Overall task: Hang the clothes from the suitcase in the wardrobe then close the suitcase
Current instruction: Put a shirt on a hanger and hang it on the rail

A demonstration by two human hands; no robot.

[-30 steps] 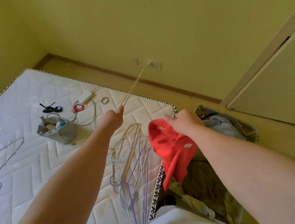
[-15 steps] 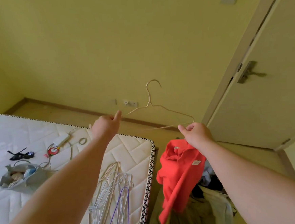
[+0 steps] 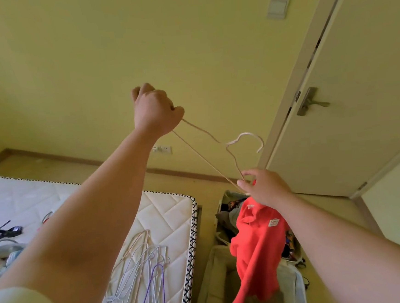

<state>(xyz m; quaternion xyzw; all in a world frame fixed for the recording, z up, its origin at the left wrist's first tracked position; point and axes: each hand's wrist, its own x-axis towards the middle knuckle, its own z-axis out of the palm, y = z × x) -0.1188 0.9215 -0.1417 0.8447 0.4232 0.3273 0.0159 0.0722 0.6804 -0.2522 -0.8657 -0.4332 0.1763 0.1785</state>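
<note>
My left hand [image 3: 153, 109] is raised high and closed on one end of a thin beige wire hanger [image 3: 232, 145], whose hook points right toward the door. My right hand [image 3: 265, 188] pinches the hanger's other corner together with a red shirt [image 3: 257, 249], which hangs down from it. Below the shirt lies the open suitcase [image 3: 223, 257] on the floor, holding several more clothes. The wardrobe is out of sight.
A white quilted mattress [image 3: 165, 216] lies to the left with a pile of wire hangers [image 3: 141, 273], sunglasses [image 3: 2, 232] and a grey pouch on it. A closed door with a lever handle [image 3: 311, 102] stands at the right. The yellow wall is ahead.
My left hand has risen with its end of the hanger, tilting the hanger steeply. The right hand has stayed low on the hanger and shirt. The camera has tilted upward.
</note>
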